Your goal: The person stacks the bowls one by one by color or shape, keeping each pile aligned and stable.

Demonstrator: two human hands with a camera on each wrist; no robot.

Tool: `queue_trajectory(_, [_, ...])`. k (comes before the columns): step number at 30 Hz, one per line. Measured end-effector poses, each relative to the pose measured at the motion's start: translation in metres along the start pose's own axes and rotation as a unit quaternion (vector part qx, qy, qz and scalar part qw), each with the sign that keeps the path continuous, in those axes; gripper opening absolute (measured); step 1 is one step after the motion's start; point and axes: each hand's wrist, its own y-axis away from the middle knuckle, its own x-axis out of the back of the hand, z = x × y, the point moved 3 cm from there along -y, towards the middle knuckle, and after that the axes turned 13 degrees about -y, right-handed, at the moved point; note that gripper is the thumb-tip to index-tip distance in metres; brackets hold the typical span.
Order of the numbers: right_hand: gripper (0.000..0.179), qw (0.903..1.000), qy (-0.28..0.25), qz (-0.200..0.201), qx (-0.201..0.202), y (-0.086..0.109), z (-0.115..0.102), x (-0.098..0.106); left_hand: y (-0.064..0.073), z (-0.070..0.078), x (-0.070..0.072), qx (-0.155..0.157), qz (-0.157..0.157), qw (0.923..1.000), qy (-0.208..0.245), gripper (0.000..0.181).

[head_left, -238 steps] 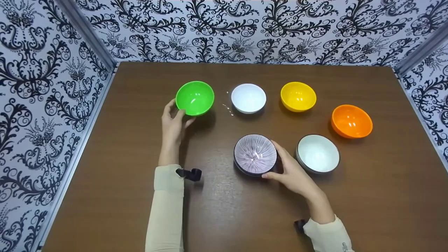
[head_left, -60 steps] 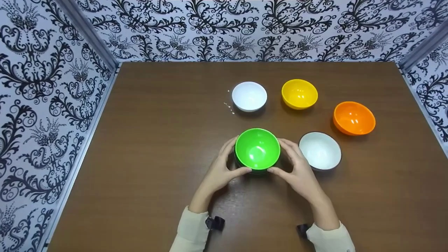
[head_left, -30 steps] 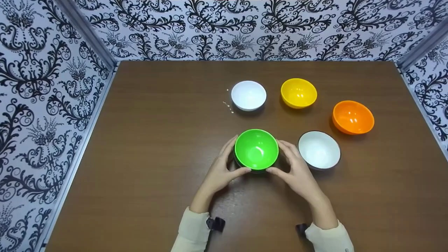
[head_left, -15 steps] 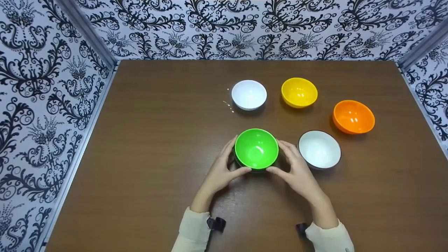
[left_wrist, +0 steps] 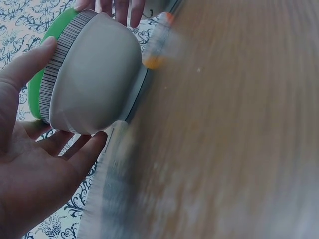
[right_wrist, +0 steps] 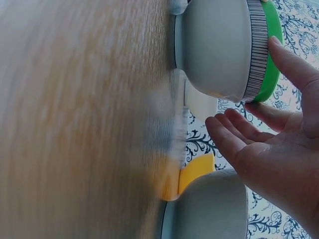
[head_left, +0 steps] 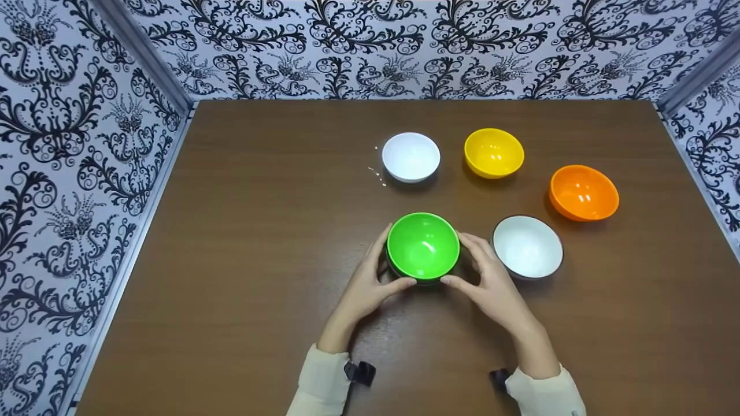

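A green bowl sits on top of a nested stack in the head view. Below its rim, the left wrist view shows a striped bowl, seen as a band, and a pale grey bowl at the bottom. My left hand holds the stack from the left, thumb at the front near the rims. From the right, my right hand holds it the same way. In the right wrist view its thumb and index finger touch the green rim and striped band, while other fingers are spread away from the grey bowl.
A pale bowl with a dark rim stands close to the right hand. Behind are a white bowl, a yellow bowl and an orange bowl. Small white specks lie on the brown table. Patterned walls border it.
Since the oldest frame, the left hand has brought the green bowl from the back left onto the striped bowl. Over the last two seconds both hands have stayed almost still around the stack.
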Motion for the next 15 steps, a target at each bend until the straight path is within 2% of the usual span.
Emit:
queue_trajectory(8, [0.078,0.9999,-0.008,-0.003,-0.006,0.004,-0.005,0.003,-0.001,-0.002,-0.001,0.0,0.002,1.0,0.007,0.102])
queue_trajectory(15, [0.078,0.9997,-0.022,0.008,0.004,0.005,-0.012,0.01,0.0,-0.001,-0.001,0.004,0.001,0.9999,0.012,0.102])
